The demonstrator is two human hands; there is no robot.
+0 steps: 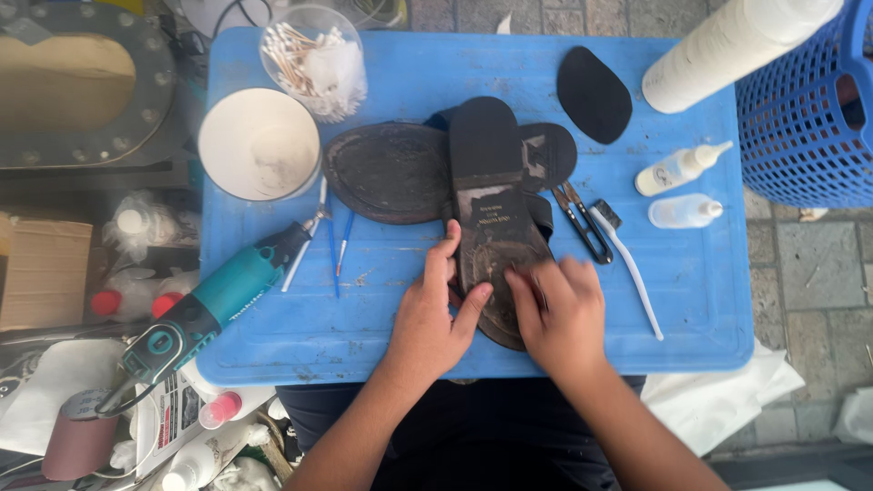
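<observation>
Head view: the left hand (435, 314) clasps the near edge of a worn black sandal lying sole-up (494, 227) at the middle of the blue plastic desk (691, 309), thumb spread from the fingers. The right hand (559, 309), fingers together and blurred, presses on the sandal's heel. Black scissors (582, 221) and a white toothbrush (632, 273) lie just to the right; open room remains beyond them, towards the desk's right edge.

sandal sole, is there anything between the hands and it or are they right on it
Nothing visible stands between them. The left hand grips the left edge of the upturned sandal, and the right hand lies on its lower part, covering it. The scissors and toothbrush lie off to the right, clear of both hands.
</observation>
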